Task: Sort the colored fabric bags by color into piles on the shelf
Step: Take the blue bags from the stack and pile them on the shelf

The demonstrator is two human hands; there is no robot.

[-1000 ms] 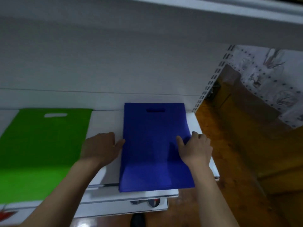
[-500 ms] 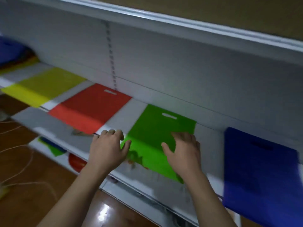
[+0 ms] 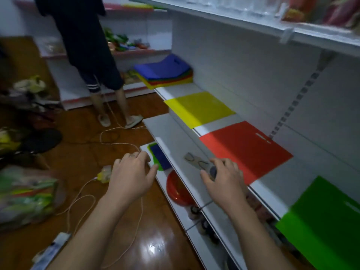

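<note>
Along the white shelf [image 3: 259, 187] lie a yellow bag [image 3: 198, 109], a red bag [image 3: 245, 151] and a green bag [image 3: 327, 221], each flat and apart. At the shelf's far end sits a mixed stack of bags [image 3: 165, 72] with a blue one on top. My left hand [image 3: 132, 176] hovers over the floor beside the shelf, fingers loosely curled, holding nothing. My right hand [image 3: 224, 182] hovers over the lower shelf edge in front of the red bag, also empty.
A person [image 3: 87, 45] in dark clothes stands at the far shelving. Cables [image 3: 116, 137] run across the wooden floor. A lower shelf [image 3: 169, 133] carries a blue and green bag [image 3: 158, 155], a red bowl [image 3: 177, 189] below. Plastic bags [image 3: 25, 195] lie at left.
My view has swung left from the blue bag, past the green one, to the whole shelf. Both hands have left the blue bag and now hover empty near the red bag.
</note>
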